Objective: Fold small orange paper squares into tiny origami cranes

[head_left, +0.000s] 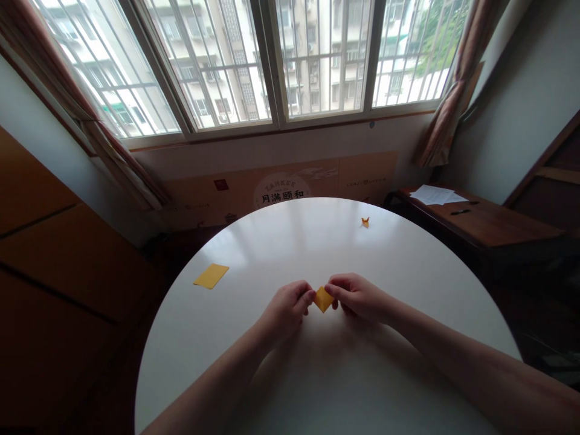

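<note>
A small folded piece of yellow origami paper (323,300), diamond-shaped with one corner pointing toward me, is held between both hands just above the table. My left hand (292,304) pinches its left corner between thumb and fingers. On the opposite side, my right hand (356,294) grips the right corner, thumb on top. Some fingers of each hand are hidden beneath the palm or behind the paper. Farther left lies flat yellow paper (211,276), apart from both hands. Toward the far right edge stands a small orange-yellow folded paper figure (365,222).
The round white table (181,362) reflects the window light. A wooden side table (502,223) with white papers (437,194) is at the right. Behind the table a printed cardboard panel (367,172) leans beneath the barred window (324,60). A wooden cabinet (54,290) is at the left.
</note>
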`<state>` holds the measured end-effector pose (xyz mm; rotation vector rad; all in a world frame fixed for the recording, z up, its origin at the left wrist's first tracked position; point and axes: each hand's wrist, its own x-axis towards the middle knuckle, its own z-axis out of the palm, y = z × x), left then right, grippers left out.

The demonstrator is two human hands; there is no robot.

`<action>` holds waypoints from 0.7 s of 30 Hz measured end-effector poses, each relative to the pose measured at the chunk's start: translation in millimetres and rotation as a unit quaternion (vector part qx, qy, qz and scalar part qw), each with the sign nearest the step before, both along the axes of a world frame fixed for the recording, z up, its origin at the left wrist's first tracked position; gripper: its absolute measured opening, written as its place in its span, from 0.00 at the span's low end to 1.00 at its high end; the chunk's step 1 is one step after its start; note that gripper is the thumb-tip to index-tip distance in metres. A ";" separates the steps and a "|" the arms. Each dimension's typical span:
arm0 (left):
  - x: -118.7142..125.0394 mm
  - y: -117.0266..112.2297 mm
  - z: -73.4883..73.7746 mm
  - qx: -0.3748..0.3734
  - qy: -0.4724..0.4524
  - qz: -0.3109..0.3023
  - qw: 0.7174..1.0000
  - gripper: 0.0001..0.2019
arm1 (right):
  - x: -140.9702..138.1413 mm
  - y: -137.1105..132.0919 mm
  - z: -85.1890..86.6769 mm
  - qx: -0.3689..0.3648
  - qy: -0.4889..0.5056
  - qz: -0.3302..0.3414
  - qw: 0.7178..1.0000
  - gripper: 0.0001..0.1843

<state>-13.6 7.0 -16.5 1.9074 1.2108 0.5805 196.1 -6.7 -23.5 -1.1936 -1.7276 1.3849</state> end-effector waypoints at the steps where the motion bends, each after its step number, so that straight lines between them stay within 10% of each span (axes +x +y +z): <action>1: 0.3 -0.1 0.1 0.003 0.001 -0.003 1.000 0.15 | -0.2 0.0 0.2 0.001 0.003 -0.001 1.000 0.20; 21: 0.5 -1.1 5.1 0.064 0.001 -0.041 0.997 0.14 | -2.6 1.7 -0.8 0.031 0.017 -0.002 0.999 0.14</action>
